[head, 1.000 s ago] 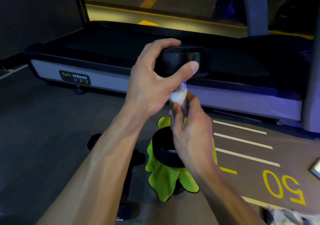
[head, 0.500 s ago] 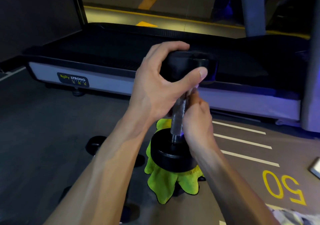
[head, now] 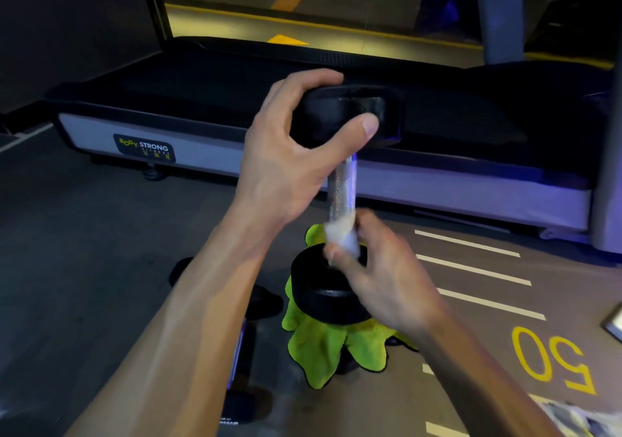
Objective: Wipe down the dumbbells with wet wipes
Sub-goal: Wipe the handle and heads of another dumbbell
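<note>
Knurled steel handle, dumbbell [head: 340, 197] standing upright on a green cloth [head: 323, 352] — left hand [head: 292, 154] clamps the top head, right hand [head: 377, 268] pinches a wet wipe [head: 341, 234] low on the bar. Looks heavy and stiff — best steadied by that head.

Two dumbbells: held one [head: 340, 197], floor one [head: 240, 352]. One wipe [head: 340, 234]. One green cloth [head: 323, 349]. One treadmill [head: 303, 76].

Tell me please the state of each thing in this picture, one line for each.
Dumbbell: held upright, lower end over the green cloth.
Wet wipe: wrapped round the bottom of the handle.
Left hand: grips the top weight.
Right hand: blurred, holds the wipe.
Green cloth: crumpled on the floor.
Second dumbbell: lying on the floor.
</note>
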Available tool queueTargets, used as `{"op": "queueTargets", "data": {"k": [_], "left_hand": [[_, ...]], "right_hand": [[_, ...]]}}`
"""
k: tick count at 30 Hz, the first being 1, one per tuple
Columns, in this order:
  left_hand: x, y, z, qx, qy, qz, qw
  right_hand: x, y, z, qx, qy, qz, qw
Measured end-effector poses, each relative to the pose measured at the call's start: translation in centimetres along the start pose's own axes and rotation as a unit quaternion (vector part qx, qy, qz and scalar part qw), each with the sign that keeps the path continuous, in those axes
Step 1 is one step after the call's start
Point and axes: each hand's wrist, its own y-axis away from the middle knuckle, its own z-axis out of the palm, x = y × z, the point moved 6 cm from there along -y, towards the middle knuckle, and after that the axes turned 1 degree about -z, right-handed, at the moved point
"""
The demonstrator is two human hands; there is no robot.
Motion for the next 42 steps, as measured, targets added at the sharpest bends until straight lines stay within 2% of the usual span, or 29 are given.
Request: {"op": "queueTargets", "data": {"k": [4,7,11,14,17,20,26,28,30,35,37,39,42], "left_hand": [[0.0,0.4,-0.8,-0.02,-0.01,-0.004,1.0],[-1.0,0.8,-1.4,-0.007,0.001,-0.026,1.0],[-5.2,3.3,-0.9,0.003,0.09,-0.165,0.982],[-6.9,5.8,0.5,-0.01,0.173,-0.262,0.949],[-7.3,6.8,1.4,0.005,0.198,-0.282,0.939],[-7.5,7.1,1.2,0.046,0.235,-0.295,0.925],[-8.0,10.2,-2.2,0.181,0.28,-0.325,0.885],[-8.9,11.7,-5.4,0.207,0.26,-0.322,0.886],[-10.1,13.1,-9.3,0.216,0.201,-0.336,0.895],[-15.4,16.0,-20.8,0.164,-0.068,-0.371,0.911],[-18.6,16.5,-24.7,0.126,-0.167,-0.39,0.897],[-21.8,17.0,-28.0,0.084,-0.258,-0.425,0.863],[-25.7,17.5,-30.8,0.053,-0.291,-0.482,0.825]], "right_hand": [[1.7,-0.6,0.0,-0.088,-0.026,0.018,0.996],[1.9,-0.7,0.0,-0.131,-0.137,0.018,0.982],[2.0,-0.6,0.7,-0.106,-0.176,0.016,0.979],[1.6,-0.8,1.1,-0.093,-0.18,-0.001,0.979],[1.0,-0.8,1.5,-0.08,-0.155,-0.018,0.985],[-0.2,-0.5,1.7,-0.025,-0.155,-0.034,0.987],[-2.8,0.0,2.2,0.039,-0.345,0.004,0.938],[-3.3,0.2,2.8,0.062,-0.343,0.015,0.937],[-3.7,0.6,4.4,0.045,-0.352,0.017,0.935],[-3.6,2.2,12.8,-0.142,-0.331,0.038,0.932],[-2.4,3.1,16.4,-0.218,-0.312,0.074,0.922],[-1.2,3.9,19.0,-0.259,-0.277,0.095,0.921],[-0.7,4.7,21.7,-0.274,-0.322,0.118,0.899]]}}
